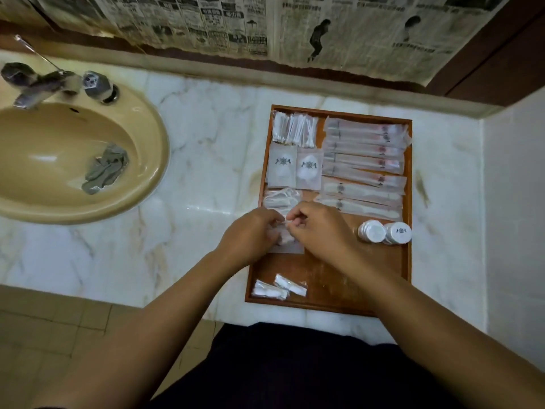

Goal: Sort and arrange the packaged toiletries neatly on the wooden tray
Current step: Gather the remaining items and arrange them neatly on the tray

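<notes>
Worked at pale marble vanity counter (206,143), beige oval sink (156,172) and crumpled grey cloth (104,169) lying well aside. With curled left hand (250,234) pinched small frosted plastic sachet (287,246), curled right hand (321,231) pinching its other end, over left-middle of rectangular brown wooden tray (339,278), probably to square it below matching square sachets (295,166). Noted round white lidded jars (385,231) grouped at right edge, like with like.

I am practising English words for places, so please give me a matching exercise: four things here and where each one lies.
1 cotton swabs
2 round white tubs
3 grey cloth
4 two small packets

A in the sink
B near left corner of the tray
C far left corner of the tray
D by the tray's right edge

Pairs: 1-C, 2-D, 3-A, 4-B
</notes>
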The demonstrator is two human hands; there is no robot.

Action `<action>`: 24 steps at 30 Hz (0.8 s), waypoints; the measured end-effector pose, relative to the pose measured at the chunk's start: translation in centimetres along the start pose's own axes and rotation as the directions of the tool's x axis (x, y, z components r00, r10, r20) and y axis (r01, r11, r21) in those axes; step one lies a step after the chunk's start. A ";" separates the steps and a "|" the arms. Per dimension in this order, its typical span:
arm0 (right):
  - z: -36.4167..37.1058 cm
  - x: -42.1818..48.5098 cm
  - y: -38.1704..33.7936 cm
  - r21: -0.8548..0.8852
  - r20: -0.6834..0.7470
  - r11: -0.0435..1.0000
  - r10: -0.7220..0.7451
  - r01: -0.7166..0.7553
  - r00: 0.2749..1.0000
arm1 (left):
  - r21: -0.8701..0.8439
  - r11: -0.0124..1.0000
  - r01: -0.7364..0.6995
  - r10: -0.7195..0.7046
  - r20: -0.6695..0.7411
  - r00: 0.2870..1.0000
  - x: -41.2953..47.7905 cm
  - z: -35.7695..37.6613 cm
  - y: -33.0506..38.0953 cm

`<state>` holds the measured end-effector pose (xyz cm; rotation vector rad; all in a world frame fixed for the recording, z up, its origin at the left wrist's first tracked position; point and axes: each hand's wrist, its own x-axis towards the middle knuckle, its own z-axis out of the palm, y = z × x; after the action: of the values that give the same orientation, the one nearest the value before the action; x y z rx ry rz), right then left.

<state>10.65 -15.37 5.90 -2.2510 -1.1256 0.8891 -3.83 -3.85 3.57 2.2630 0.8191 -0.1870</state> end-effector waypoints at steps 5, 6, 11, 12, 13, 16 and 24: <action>3.3 -5.5 2.7 -0.114 0.261 0.992 0.091 -0.063 0.961 | 0.349 0.910 -0.223 0.062 0.417 0.907 -4.2 2.4 0.3; 3.8 -6.0 2.9 -0.147 0.285 0.988 0.094 -0.053 0.954 | 0.391 0.891 -0.230 0.035 0.446 0.894 -4.6 2.8 0.3; 5.8 -7.5 3.3 -0.320 0.319 0.946 0.062 0.046 0.946 | 0.460 0.847 -0.266 0.054 0.425 0.904 -5.6 4.0 -0.1; 5.9 -7.6 3.3 -0.337 0.319 0.940 0.062 0.052 0.946 | 0.469 0.844 -0.260 0.051 0.412 0.910 -5.8 4.1 -0.2; 6.0 -7.8 3.3 -0.351 0.314 0.935 0.063 0.055 0.947 | 0.477 0.842 -0.251 0.042 0.405 0.913 -5.9 4.1 -0.3; 6.4 -8.0 3.5 -0.398 0.287 0.915 0.062 0.060 0.956 | 0.514 0.821 -0.250 0.042 0.383 0.923 -6.5 4.2 -0.4; 6.6 -8.2 4.8 -0.379 0.270 0.925 0.102 0.008 0.957 | 0.542 0.806 -0.240 0.009 0.393 0.919 -6.9 4.5 -0.2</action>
<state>4.67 -23.97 1.11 -2.5208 -1.4861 1.1270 -8.93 -10.21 2.58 2.7076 0.4281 -0.8899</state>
